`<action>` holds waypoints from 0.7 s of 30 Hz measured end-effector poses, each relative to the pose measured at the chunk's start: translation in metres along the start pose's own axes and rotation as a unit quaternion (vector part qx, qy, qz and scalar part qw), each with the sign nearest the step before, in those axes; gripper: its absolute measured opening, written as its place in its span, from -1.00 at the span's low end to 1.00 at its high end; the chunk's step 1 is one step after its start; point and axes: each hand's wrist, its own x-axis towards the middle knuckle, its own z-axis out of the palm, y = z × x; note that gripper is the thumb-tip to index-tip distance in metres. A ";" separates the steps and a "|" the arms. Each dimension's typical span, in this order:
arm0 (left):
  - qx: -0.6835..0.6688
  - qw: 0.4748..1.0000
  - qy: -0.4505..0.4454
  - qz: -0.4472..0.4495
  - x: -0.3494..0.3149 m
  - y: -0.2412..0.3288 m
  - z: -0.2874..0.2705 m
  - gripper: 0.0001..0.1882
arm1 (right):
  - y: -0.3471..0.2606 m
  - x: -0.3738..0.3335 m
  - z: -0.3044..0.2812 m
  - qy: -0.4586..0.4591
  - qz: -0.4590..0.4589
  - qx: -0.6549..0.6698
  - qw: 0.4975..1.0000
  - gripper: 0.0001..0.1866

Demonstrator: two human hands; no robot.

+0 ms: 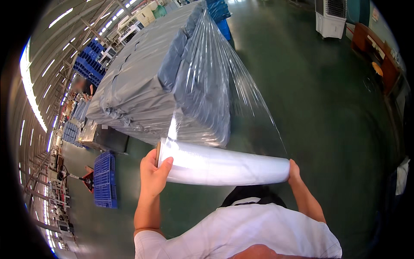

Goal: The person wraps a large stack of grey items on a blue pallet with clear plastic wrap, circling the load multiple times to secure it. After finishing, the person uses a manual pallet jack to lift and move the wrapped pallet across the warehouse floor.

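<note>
A wide roll of clear stretch film (226,166) lies crosswise in front of my body, held at both ends. My left hand (156,170) grips its left end by the core, thumb on top of the film. At the opposite end my right hand (294,171) is closed around the roll, its fingers partly hidden. From the roll a sheet of stretched film (246,80) fans up to the top corner of a large stack wrapped in grey plastic (138,86). That stack stands just beyond the roll, with film lying over its near side.
A blue plastic pallet (105,179) and a red pallet jack (88,179) are at the left. Blue pallets (89,60) and a person (88,88) appear farther back. A white air cooler (330,21) and brown desk (374,56) stand at the right on the green floor (319,112).
</note>
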 end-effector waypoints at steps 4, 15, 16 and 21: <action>0.048 0.999 -0.009 -0.017 -0.054 -0.003 -0.049 -0.84 | 0.076 -0.064 0.000 0.008 0.039 0.023 0.999 -0.65; 0.189 0.975 -0.114 -0.009 -0.108 -0.064 -0.255 -0.57 | 0.333 -0.196 0.127 0.017 0.071 0.139 0.988 -0.76; 0.207 0.972 -0.114 -0.009 -0.106 -0.065 -0.275 -0.56 | 0.365 -0.200 0.142 0.017 0.072 0.130 0.989 -0.72; 0.271 0.941 -0.113 0.169 -0.079 -0.082 -0.359 -0.80 | 0.440 -0.249 0.257 0.037 0.076 0.152 0.985 -0.67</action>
